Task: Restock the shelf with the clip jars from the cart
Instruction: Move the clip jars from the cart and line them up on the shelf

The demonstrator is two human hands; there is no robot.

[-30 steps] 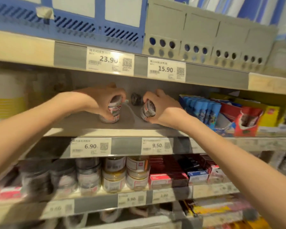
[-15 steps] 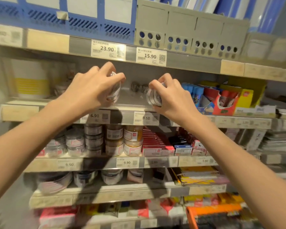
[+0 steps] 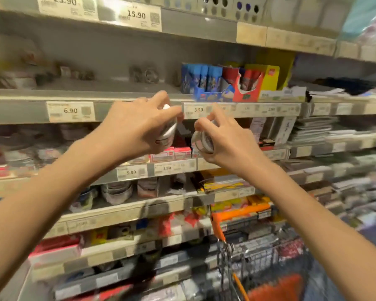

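both hands (image 3: 139, 127) lower, off shelf (image 3: 117, 98)

hands: 2 (image 3: 137, 124) (image 3: 224, 137) | clip jars held: 2 (image 3: 168, 129) (image 3: 202, 139) | cart: 1 (image 3: 243, 257)

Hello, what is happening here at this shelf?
A person is stocking a shop shelf with small clip jars. The left hand grips one jar and the right hand grips another jar. Both jars are in the air in front of the shelf edge with the price tags, not set down. The shelf board behind has bare room, with a few small items at the back. The wire cart with an orange handle stands at the lower right.
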